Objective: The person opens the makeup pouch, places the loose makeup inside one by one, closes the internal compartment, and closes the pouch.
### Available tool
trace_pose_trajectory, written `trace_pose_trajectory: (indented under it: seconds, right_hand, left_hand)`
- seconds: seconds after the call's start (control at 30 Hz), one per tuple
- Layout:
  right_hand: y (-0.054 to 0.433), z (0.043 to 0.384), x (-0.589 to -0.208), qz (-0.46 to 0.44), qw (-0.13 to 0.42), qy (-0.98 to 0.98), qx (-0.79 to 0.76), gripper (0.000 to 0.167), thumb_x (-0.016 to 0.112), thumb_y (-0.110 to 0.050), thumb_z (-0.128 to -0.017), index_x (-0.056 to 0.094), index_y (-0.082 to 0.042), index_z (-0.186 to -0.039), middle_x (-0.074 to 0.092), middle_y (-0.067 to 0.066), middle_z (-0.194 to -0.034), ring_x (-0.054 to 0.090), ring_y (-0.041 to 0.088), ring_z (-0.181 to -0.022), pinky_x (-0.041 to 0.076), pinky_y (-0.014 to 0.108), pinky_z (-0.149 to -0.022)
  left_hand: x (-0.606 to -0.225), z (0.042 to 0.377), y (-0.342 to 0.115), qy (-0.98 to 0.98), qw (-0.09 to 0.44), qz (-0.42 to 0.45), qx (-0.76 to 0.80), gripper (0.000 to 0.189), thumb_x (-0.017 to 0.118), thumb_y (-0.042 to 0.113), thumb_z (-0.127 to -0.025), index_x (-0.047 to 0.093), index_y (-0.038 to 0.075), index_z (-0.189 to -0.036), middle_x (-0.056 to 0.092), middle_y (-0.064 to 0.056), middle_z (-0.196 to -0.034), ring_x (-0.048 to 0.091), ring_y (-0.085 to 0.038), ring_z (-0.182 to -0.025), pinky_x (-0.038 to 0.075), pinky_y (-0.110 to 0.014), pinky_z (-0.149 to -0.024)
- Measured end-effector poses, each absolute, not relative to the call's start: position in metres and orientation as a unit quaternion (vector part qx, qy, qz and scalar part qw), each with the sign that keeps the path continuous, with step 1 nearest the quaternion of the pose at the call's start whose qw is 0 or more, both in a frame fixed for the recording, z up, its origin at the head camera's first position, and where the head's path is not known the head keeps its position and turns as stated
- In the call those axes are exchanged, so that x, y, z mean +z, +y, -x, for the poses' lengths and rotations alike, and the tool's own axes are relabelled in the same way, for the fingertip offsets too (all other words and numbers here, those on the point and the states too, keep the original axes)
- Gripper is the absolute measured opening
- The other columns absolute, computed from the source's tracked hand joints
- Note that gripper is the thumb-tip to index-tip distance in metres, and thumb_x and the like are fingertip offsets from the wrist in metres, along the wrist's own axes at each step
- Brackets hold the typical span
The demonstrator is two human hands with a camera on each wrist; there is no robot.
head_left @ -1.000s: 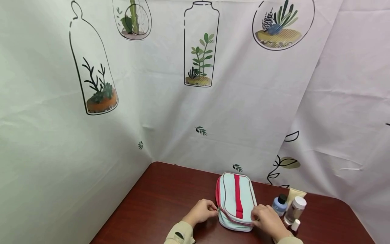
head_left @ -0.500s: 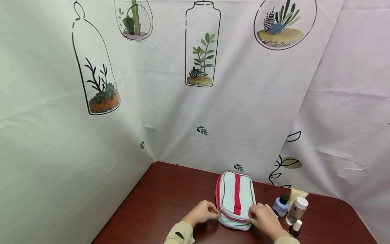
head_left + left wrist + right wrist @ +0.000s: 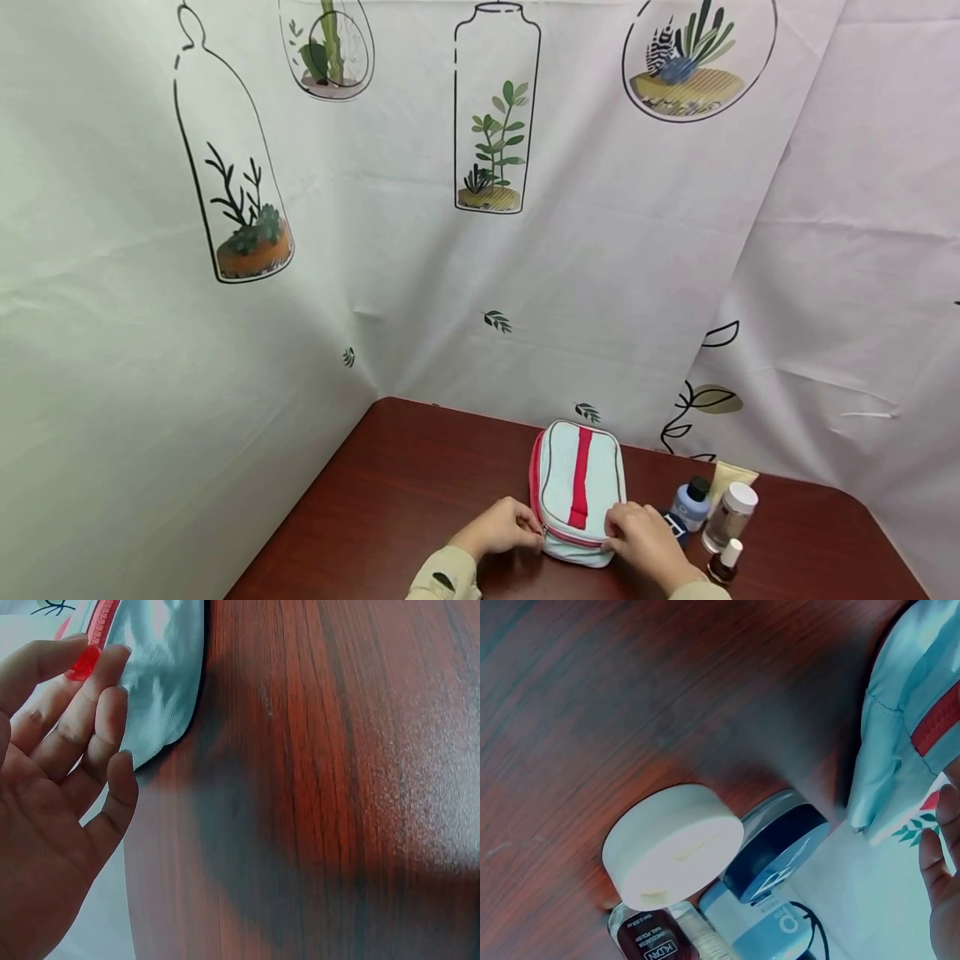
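Observation:
A pale blue zippered pouch (image 3: pixel 558 479) with a red stripe lies on the table. My left hand (image 3: pixel 501 527) is at its near left corner. Thumb and forefinger pinch a small red zipper pull (image 3: pixel 84 664) beside the red zipper (image 3: pixel 102 624), seen in the left wrist view. My right hand (image 3: pixel 647 542) holds the near right corner of the pouch with curled fingers. In the right wrist view only part of that hand (image 3: pixel 946 859) shows at the right edge, and its fingertips are hidden.
Right of the right hand stand a dark blue jar (image 3: pixel 677 527), a blue bottle (image 3: pixel 688 507) with a black cap, a clear white-capped container (image 3: pixel 726 525), a cream tube (image 3: pixel 729 477) and a nail polish bottle (image 3: pixel 723 568). A white curtain (image 3: pixel 420 275) hangs behind the table (image 3: pixel 420 467).
The left hand has shifted slightly right with the zipper pull. My right hand has moved a little left, and the pouch's right edge has drawn in. The dark blue jar now shows.

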State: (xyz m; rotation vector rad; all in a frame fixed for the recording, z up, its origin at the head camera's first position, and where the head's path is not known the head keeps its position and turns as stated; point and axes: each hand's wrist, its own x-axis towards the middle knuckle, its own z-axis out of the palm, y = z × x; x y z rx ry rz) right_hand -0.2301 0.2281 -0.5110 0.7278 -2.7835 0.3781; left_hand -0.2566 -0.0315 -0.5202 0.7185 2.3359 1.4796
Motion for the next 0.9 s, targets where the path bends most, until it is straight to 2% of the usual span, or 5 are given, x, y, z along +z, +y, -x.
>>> trace_pose_trajectory:
  seconds: [0.27,0.47,0.7,0.9]
  right_hand:
    - [0.217,0.230,-0.513,-0.268,0.134,-0.945,0.130,0.034,0.078,-0.033,-0.066,0.046,-0.025,-0.063,0.035,-0.018,-0.063,0.034,0.001,-0.059,0.029,0.023,-0.053]
    - [0.210,0.229,-0.517,-0.258,0.122,-0.947,0.145,0.034,0.078,-0.032,-0.067,0.046,-0.024,-0.064,0.032,-0.016,-0.063,0.032,-0.001,-0.054,0.030,0.020,-0.049]
    - [0.195,0.229,-0.516,-0.252,0.123,-0.946,0.159,0.032,0.078,-0.028,-0.069,0.046,-0.023,-0.065,0.033,-0.016,-0.063,0.034,-0.001,-0.054,0.031,0.020,-0.048]
    - [0.192,0.230,-0.513,-0.268,0.112,-0.942,0.166,0.030,0.079,-0.027,-0.068,0.049,-0.023,-0.067,0.036,-0.016,-0.066,0.036,-0.001,-0.058,0.033,0.021,-0.050]
  left_hand:
    - [-0.521,0.255,-0.032,0.807,0.164,-0.255,0.507,0.005,0.074,0.002,-0.073,0.070,0.002,-0.074,0.065,0.005,-0.062,0.056,0.000,-0.057,0.044,-0.019,-0.056]
    - [-0.522,0.254,-0.031,0.812,0.173,-0.248,0.499,0.004,0.074,0.004,-0.074,0.070,0.003,-0.075,0.065,0.006,-0.061,0.054,-0.001,-0.056,0.043,-0.019,-0.052]
    - [-0.520,0.251,-0.026,0.809,0.177,-0.248,0.503,0.004,0.074,0.003,-0.073,0.071,0.002,-0.075,0.067,0.000,-0.063,0.053,-0.001,-0.055,0.042,-0.019,-0.051]
    - [-0.523,0.252,-0.026,0.809,0.175,-0.255,0.500,0.003,0.074,0.003,-0.074,0.070,0.003,-0.075,0.066,0.003,-0.063,0.053,0.000,-0.055,0.042,-0.018,-0.052]
